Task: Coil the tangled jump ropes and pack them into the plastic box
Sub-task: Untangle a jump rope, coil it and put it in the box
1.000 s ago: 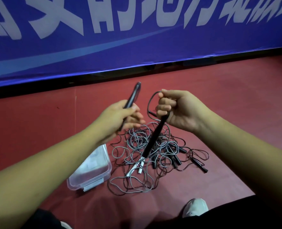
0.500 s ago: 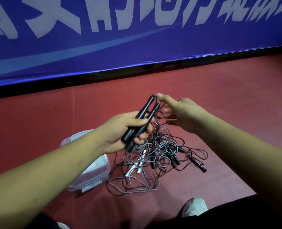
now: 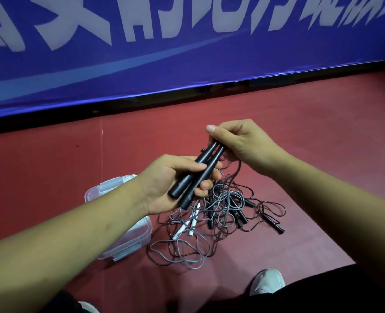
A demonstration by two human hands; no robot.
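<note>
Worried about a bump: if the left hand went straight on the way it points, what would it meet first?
Probably the right hand, which pinches the top ends of the two black handles that the left hand grips; depth between them is unclear.

**An indoor sports hall**

A smooth red sports floor (image 3: pixel 322 136) runs up to a long blue court barrier (image 3: pixel 187 71). The barrier is printed with large white lettering (image 3: pixel 141 21), like the surrounds that fence off a playing area, and a dark gap shows beneath its lower edge. A tangle of jump ropes (image 3: pixel 223 218) lies directly on the floor. A white sports shoe (image 3: pixel 268 282) stands on the floor near the bottom of the view.
</note>
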